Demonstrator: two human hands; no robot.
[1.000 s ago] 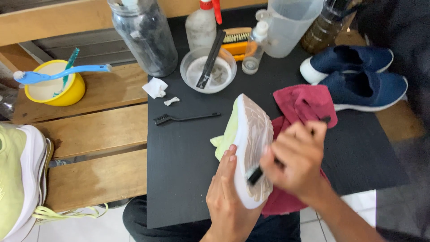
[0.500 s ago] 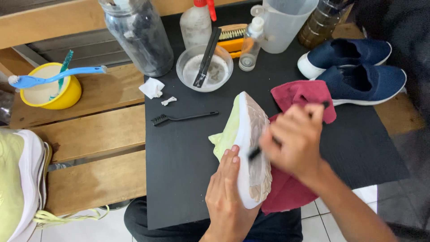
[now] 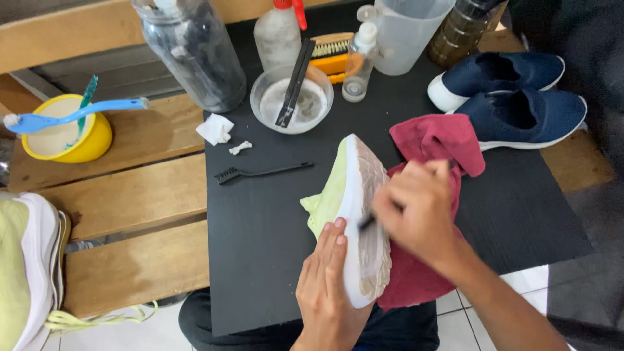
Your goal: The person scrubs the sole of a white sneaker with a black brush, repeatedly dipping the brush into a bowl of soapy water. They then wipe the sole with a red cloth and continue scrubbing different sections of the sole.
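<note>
Black mat on the wooden bench (image 3: 130,195) carries a pale shoe (image 3: 354,214), its length running twelve to six, left hand (image 3: 328,286) gripping its six-o'clock end while the right hand (image 3: 419,211), at three o'clock, pinches a dark brush (image 3: 368,222) against the sole.

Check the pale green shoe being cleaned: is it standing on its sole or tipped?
Tipped on its side. The shoe has its sole facing the right hand, while the left hand steadies it on the black mat.

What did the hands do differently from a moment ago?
The right hand, gripping a small dark brush, slid down the sole of the pale green shoe, toward the person. The left hand kept holding that shoe on its side. The red cloth stayed put.
</note>
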